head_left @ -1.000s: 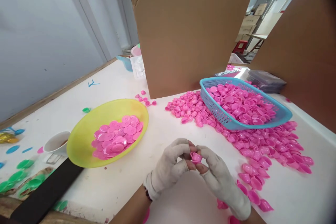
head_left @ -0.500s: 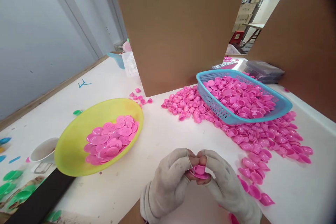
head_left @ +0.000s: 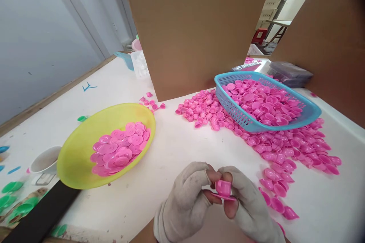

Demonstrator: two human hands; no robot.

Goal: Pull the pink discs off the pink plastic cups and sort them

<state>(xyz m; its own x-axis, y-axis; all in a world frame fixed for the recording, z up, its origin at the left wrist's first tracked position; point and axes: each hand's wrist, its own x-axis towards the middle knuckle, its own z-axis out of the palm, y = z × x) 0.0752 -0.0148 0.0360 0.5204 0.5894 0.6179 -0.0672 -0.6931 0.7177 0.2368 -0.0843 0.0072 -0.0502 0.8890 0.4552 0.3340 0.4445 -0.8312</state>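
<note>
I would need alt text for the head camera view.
The gloved left hand and right hand hold a pink toy cup on a pink saucer above a white table. A yellow bowl holds pink saucers at left; a blue basket holds pink pieces at right.

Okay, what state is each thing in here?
Toy teacup: upright on the toy saucer
Toy saucer: held, seen nearly edge-on
Left hand: gloved, holding teacup and saucer
Right hand: gloved, holding teacup and saucer
Yellow bowl: partly filled with pink discs
Blue basket: heaped with pink toy pieces
Loose pink toy cups: piled beside the basket
White cup: open, contents unclear
Middle cardboard: standing upright
</note>
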